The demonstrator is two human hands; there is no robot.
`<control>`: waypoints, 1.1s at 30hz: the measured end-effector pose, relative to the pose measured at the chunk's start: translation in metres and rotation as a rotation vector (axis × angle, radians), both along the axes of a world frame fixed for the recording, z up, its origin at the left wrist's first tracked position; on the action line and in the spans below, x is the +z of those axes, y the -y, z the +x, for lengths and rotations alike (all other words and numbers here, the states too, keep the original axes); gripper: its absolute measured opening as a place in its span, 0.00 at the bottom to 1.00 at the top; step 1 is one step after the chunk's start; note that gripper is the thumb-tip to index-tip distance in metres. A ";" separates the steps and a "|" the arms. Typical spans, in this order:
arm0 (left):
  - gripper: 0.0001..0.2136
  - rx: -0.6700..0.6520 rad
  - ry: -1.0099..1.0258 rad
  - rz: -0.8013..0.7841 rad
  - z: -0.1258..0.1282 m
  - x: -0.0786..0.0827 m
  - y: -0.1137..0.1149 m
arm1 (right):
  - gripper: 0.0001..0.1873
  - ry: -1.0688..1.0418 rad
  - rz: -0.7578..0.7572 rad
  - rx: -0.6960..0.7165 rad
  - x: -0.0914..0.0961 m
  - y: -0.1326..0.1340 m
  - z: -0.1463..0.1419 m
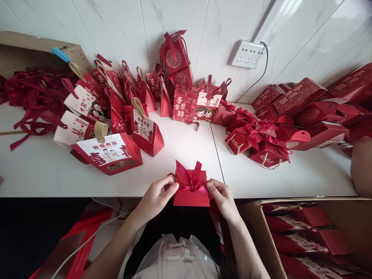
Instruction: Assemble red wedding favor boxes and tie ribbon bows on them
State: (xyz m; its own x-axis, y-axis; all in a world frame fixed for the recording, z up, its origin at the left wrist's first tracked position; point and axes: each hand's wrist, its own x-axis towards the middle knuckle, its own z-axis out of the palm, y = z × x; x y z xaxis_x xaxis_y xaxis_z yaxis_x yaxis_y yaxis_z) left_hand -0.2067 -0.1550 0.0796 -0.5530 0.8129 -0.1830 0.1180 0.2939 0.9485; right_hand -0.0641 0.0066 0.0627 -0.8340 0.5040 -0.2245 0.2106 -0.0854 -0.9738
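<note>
At the table's front edge, between both hands, is a small red gift box (pixel 191 199). A dark red ribbon bow (pixel 192 186) is tied across it, two tails pointing up. My left hand (pixel 158 197) is closed at the box's left side, thumb against the bow's left loop. On the other side my right hand (pixel 223 198) is closed too, thumb and index finger at the right loop. Whether the fingertips grip only ribbon or also the box edge, I cannot tell. Beyond them stands a red and white handled box (pixel 109 153).
Several bow-tied red boxes (pixel 269 153) are grouped on the right of the white table (pixel 186 147). Loose ribbons (pixel 31 91) heap at the left. An open carton (pixel 258 217) of red boxes is below right. Another person's arm (pixel 361 166) reaches in at the right edge.
</note>
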 end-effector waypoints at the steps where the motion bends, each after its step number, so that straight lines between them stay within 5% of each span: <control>1: 0.17 -0.011 0.014 0.020 0.000 -0.004 0.000 | 0.27 -0.025 -0.023 -0.016 -0.004 0.000 0.000; 7: 0.16 -0.076 0.143 0.127 -0.008 -0.020 0.003 | 0.25 -0.122 -0.150 -0.040 -0.020 -0.002 0.002; 11: 0.13 0.076 0.064 0.158 -0.013 -0.025 0.000 | 0.22 -0.078 0.152 -0.107 -0.007 -0.003 0.016; 15: 0.22 0.155 0.007 0.229 -0.016 -0.029 -0.010 | 0.45 0.016 0.405 0.091 0.006 0.000 0.027; 17: 0.21 0.210 0.006 0.246 -0.017 -0.031 -0.013 | 0.48 0.112 0.460 0.159 0.005 0.000 0.027; 24: 0.17 0.608 0.087 0.326 -0.022 -0.038 -0.003 | 0.25 0.088 0.624 -0.411 -0.008 -0.012 0.018; 29: 0.12 0.655 0.000 0.382 -0.028 -0.032 0.003 | 0.22 -0.014 0.595 -0.197 -0.006 -0.010 0.018; 33: 0.11 0.473 -0.191 0.153 -0.024 -0.017 0.012 | 0.36 -0.053 0.702 0.029 -0.005 -0.010 0.016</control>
